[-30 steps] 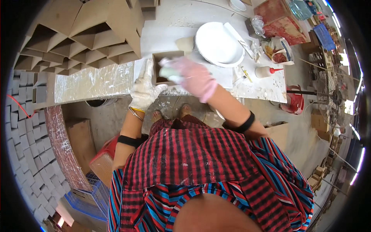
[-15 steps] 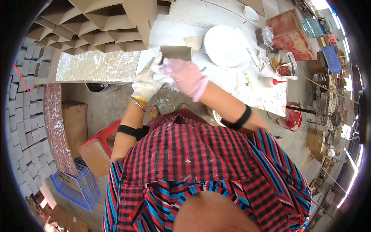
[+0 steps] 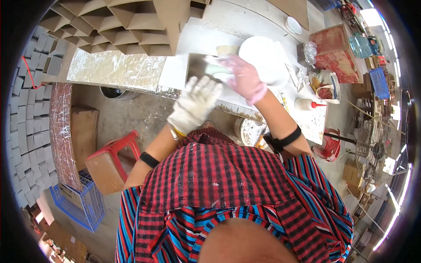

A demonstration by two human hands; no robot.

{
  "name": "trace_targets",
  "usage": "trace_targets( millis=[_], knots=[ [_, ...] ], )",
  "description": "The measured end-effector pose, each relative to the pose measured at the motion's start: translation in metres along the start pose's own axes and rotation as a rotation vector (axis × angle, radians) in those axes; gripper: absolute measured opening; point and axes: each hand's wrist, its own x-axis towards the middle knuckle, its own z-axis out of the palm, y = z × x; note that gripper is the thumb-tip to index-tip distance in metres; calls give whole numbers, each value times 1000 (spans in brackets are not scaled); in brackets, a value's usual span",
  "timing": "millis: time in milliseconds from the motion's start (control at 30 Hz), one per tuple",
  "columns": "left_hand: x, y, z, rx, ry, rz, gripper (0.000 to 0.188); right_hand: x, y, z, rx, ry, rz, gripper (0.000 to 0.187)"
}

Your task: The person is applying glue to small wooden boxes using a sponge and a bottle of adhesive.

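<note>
My left hand [image 3: 195,104], in a white knitted glove, lies palm down with its fingers stretched out at the near edge of a grey-brown open box [image 3: 194,65]. I cannot tell whether it touches the box. Over the box's right side, my right hand [image 3: 246,81] in a pink glove closes on a pale greenish-white thing [image 3: 215,70]. Motion blur hides what kind it is. Just beyond that hand sits a big round white dish [image 3: 258,50], very bright in the light. A beige piece [image 3: 228,50] rests behind the box.
A cardboard divider grid [image 3: 131,26] fills the far left. To the right lie a white squeeze bottle with a red tip [image 3: 304,104], a white cup [image 3: 293,25] and a red-stained box [image 3: 335,61]. A red stool [image 3: 112,164] and bucket [image 3: 254,133] stand below the table.
My right hand has moved right, away from my left, with the pale thing. My left hand has let go of it or the box, come nearer and spread flat.
</note>
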Motion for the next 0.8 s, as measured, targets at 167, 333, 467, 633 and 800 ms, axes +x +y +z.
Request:
trace_targets(
  millis=[167,333,467,633,800],
  knots=[
    [7,14,25,76,-73,-113,54,71,-42,34,-36,-393,-361,37],
    [11,13,21,120,-26,-58,52,106,-18,38,-98,-248,-240,30],
    [15,12,20,210,-18,-50,50,107,-10,42,-38,-165,-336,27],
    [11,15,17,-22,-148,-179,52,94,-38,49,8,-381,-356,24],
    [15,7,19,308,-12,13,53,146,15,45,-99,-155,-140,31]
  ],
)
